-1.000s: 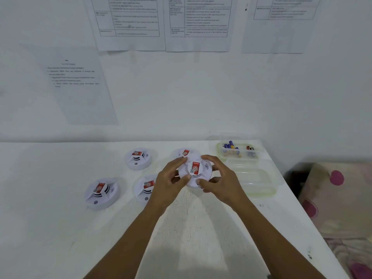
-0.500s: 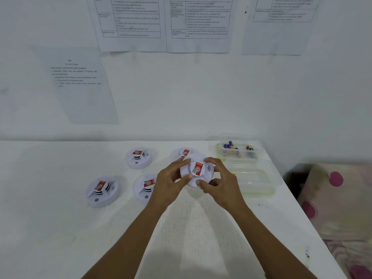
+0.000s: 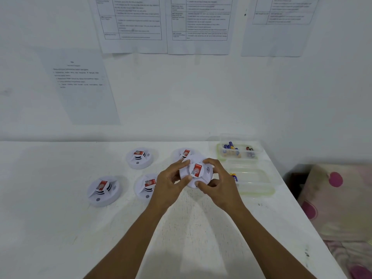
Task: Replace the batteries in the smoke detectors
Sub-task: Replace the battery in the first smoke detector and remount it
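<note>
I hold a round white smoke detector (image 3: 198, 170) with a red label between both hands above the white table (image 3: 60, 228). My left hand (image 3: 171, 184) grips its left rim, my right hand (image 3: 218, 182) its right and lower rim. Several more detectors lie on the table: one at the far left (image 3: 103, 190), one at the back (image 3: 139, 158), one by my left hand (image 3: 146, 186), and one half hidden behind the held one (image 3: 184, 153). A clear tub (image 3: 238, 152) at the back right holds batteries.
A second clear tub (image 3: 253, 181) lies to the right of my right hand, with a battery (image 3: 234, 176) showing at its left end. Printed sheets hang on the wall behind. The table's right edge drops to a patterned cushion (image 3: 338, 200).
The held detector has turned a little between my fingers, its red label standing more upright. Both hands stay in nearly the same place.
</note>
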